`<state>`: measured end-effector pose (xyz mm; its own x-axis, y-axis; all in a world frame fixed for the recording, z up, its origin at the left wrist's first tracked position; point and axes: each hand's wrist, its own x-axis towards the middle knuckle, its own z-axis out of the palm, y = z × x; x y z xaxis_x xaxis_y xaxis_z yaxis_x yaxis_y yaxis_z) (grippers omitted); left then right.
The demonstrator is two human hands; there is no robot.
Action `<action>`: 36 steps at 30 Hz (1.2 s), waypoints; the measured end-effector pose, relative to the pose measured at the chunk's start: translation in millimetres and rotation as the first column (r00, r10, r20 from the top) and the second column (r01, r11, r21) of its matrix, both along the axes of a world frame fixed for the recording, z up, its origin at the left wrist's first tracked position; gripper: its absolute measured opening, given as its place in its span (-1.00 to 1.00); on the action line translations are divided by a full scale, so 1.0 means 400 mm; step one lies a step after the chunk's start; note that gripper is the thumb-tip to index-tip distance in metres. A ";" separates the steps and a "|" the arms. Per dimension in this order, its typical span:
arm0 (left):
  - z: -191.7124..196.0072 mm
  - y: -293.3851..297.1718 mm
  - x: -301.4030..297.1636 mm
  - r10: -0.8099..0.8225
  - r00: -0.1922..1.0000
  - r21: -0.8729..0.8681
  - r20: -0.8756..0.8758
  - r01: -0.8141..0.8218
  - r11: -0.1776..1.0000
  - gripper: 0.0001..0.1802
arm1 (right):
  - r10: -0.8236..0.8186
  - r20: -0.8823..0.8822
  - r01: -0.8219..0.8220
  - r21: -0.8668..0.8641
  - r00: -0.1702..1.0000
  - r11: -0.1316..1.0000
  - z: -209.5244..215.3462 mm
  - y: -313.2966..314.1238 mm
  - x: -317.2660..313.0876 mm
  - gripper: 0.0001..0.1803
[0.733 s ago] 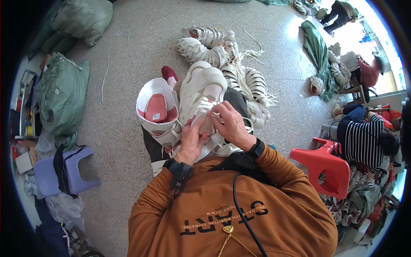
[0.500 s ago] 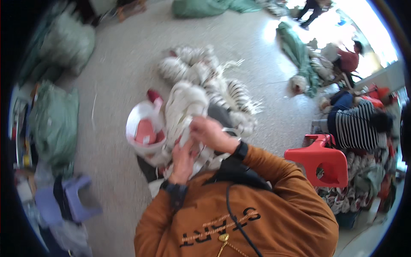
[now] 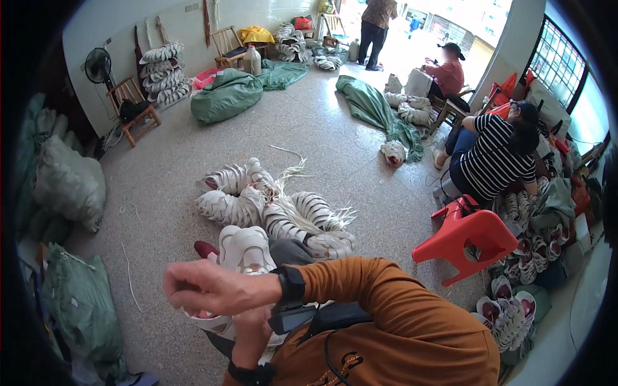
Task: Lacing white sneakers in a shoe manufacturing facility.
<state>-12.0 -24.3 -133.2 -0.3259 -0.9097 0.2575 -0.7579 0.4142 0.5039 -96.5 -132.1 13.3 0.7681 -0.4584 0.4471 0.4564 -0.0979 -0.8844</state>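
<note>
My right hand (image 3: 215,287) reaches across to the left at lower centre, over the white bucket (image 3: 215,325). Its fingers are curled closed; whatever they may hold is too small or hidden. Below it is my left hand (image 3: 252,331), low over my lap, with its fingers hidden behind my right hand and wrist. White shoe uppers (image 3: 244,249) lie in my lap just beyond both hands. A dark red piece (image 3: 205,249) shows beside them. The bucket is mostly covered by my hand, with something pinkish inside.
Tied bundles of white shoe uppers (image 3: 232,204) lie on the floor ahead, loose cords among them. A red plastic stool (image 3: 463,241) stands at right, near a seated person in stripes (image 3: 492,157). Green sacks (image 3: 80,302) line the left side; another green sack (image 3: 228,96) lies farther back.
Both hands were together at the white shoe uppers. My right hand has swung left, across in front of my left hand, and the view has tilted up to show more of the room.
</note>
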 end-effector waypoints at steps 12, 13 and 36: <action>0.119 -0.022 0.238 0.320 0.941 -0.225 0.113 -0.289 0.930 -0.95 | -0.656 -0.589 0.200 -0.653 0.472 0.730 -0.510 0.002 -0.322 -0.55; 0.116 -0.017 0.248 0.296 0.947 -0.234 0.123 -0.263 0.936 -0.94 | -0.591 -0.572 0.184 -0.613 0.569 0.769 -0.533 0.010 -0.330 -0.57; -0.006 0.011 0.649 0.617 0.706 -0.186 0.348 -0.593 0.783 -0.81 | -0.402 0.176 0.035 0.884 0.899 0.466 -0.450 -0.028 -0.694 -0.71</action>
<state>247.8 -20.0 -135.8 0.2100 -0.9330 0.2923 -0.9758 -0.1812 0.1226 -374.0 -143.2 -166.6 0.4789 -0.8745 -0.0764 0.7934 0.4684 -0.3888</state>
